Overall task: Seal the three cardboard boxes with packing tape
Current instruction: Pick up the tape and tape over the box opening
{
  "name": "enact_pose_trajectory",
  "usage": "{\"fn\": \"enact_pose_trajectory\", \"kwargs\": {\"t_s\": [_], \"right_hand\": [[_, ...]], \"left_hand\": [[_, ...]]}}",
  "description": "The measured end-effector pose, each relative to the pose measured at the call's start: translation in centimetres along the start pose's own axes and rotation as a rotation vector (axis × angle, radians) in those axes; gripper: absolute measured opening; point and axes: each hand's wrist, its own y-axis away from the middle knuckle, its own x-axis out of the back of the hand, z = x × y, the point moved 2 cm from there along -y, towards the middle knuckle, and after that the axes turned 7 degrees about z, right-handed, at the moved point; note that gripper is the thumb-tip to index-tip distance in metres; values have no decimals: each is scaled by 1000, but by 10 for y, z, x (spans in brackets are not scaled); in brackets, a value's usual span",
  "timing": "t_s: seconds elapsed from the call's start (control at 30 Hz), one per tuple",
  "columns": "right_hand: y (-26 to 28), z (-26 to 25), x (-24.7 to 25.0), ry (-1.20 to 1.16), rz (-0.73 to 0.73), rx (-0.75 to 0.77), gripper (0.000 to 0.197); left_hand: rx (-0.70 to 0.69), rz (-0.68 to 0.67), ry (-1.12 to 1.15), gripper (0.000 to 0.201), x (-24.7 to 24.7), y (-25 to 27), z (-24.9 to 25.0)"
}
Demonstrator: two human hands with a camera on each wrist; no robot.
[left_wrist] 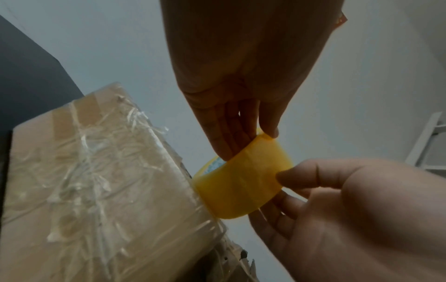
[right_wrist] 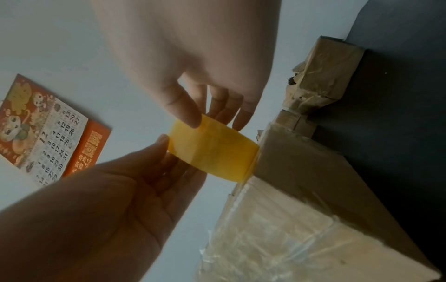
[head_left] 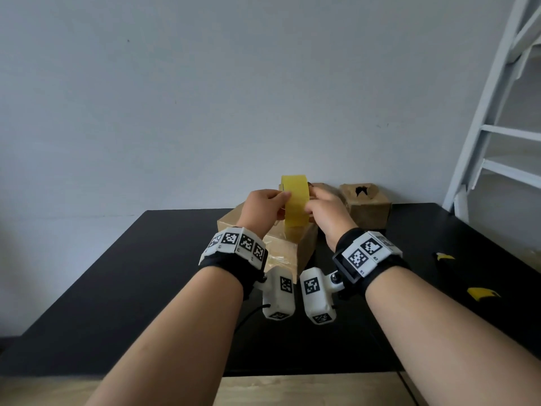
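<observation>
Both hands pinching the tape roll [head_left: 295, 205], left hand [head_left: 265, 208] and right hand [head_left: 328, 213], held above the box [head_left: 304, 244].

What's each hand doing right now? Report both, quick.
Left hand: holds the yellow tape roll, fingers pinching its side.
Right hand: grips the same roll from the other side.

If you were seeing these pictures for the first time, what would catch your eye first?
The yellow tape roll, held upright between the left hand and right hand above the large cardboard box with wrinkled clear tape on top. Behind it by the wall stands a small box with a torn hole in its top.
</observation>
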Motion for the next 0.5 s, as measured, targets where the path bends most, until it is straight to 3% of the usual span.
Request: {"fn": "enact_pose_trajectory", "kwargs": {"t_s": [0.13,0.33,0.5], "right_hand": [[-3,6,-1,-11,1,4,36],[-12,4,-3,26,35,-29,33],[-13,0,-7,37,61,1,27]], "left_hand": [[-18,34,-15,28,-3,-6,2],[-3,-41,-117,33,-2,-8,-7],[65,-37,-9,33,-1,-6,-12]]}}
